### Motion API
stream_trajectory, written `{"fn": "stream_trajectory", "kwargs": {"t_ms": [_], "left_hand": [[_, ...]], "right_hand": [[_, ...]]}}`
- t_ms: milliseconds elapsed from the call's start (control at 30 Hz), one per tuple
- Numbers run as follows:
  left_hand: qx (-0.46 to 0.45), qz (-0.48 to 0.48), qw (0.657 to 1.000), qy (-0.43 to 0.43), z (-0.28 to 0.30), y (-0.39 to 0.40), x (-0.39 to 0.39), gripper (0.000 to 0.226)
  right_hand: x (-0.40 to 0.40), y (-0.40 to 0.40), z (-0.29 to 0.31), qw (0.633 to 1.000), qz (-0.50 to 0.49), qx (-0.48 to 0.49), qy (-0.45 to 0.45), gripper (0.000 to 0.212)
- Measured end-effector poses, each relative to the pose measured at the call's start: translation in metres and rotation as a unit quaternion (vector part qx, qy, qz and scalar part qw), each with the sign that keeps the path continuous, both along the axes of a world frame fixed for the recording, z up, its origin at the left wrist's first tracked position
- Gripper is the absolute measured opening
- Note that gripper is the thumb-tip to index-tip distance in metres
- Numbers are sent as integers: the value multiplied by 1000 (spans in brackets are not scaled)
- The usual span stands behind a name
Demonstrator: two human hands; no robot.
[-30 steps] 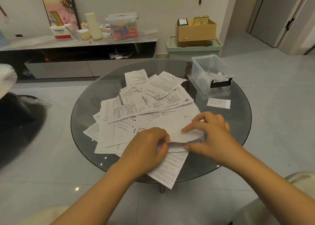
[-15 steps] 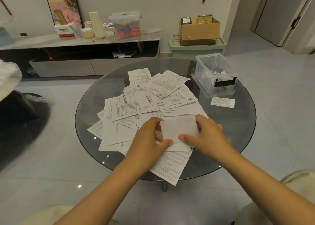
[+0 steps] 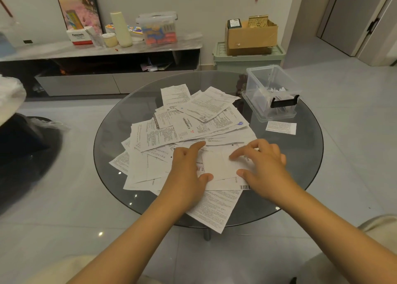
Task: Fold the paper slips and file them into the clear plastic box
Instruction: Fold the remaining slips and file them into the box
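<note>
One round glass table (image 3: 111, 120) carries one loose heap of printed paper slips (image 3: 182, 133), overlapped too thickly to count, plus one single slip (image 3: 281, 127) lying apart at the right and one clear plastic box (image 3: 271, 90) at the far right holding several folded slips. Two hands, the left hand (image 3: 187, 167) and right hand (image 3: 263, 161), rest on one folded slip (image 3: 219, 165) at the near edge of the heap. Against the far wall stand one cardboard box (image 3: 251, 36) on one green bin (image 3: 247, 60), one lidded storage tub (image 3: 159, 29) and one cream bottle (image 3: 121, 29).

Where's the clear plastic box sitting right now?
In the head view the clear plastic box stands lidless at the far right edge of the round glass table, beyond the right hand, with one loose slip lying just in front of it.
</note>
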State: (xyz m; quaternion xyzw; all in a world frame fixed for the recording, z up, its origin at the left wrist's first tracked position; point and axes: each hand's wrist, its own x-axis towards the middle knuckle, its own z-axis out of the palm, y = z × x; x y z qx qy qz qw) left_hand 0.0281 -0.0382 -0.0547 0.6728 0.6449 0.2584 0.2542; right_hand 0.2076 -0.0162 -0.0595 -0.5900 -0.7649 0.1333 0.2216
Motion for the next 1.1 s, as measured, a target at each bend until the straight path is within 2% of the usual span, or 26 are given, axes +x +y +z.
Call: {"fn": "stream_trajectory", "kwargs": {"t_ms": [133, 233, 400, 500, 567, 700, 767, 833, 900, 967, 1100], "left_hand": [[31, -71, 991, 107, -2, 4, -4, 36], [38, -129, 979, 155, -2, 3, -6, 43], [55, -143, 974, 169, 1, 3, -9, 47], [83, -145, 964, 207, 1, 2, -9, 50], [96, -148, 959, 220, 1, 2, -9, 58], [95, -165, 963, 190, 0, 2, -11, 64], [86, -159, 970, 163, 0, 1, -10, 50], [86, -155, 974, 138, 0, 2, -8, 32], [105, -157, 975, 115, 0, 3, -6, 17], [113, -153, 977, 96, 1, 5, -3, 12], [96, -109, 987, 63, 0, 4, 7, 14]], "right_hand": [[-5, -8, -9, 993, 78, 89, -4, 20], [-7, -11, -5, 991, 100, 80, -25, 17], [-7, -10, -3, 988, 138, 61, -35, 23], [-6, -11, -4, 978, 152, 116, -82, 19], [-7, -13, -3, 971, 163, 147, -100, 24], [-8, -20, -3, 979, 115, 142, -86, 27], [-6, -21, -2, 991, 82, 95, -45, 17], [-2, -21, -1, 996, 70, 45, 34, 9], [1, -21, -1, 992, 54, 17, 112, 9], [2, -20, -2, 988, 33, 2, 149, 9], [5, -16, -9, 994, -17, 14, 110, 16]]}}
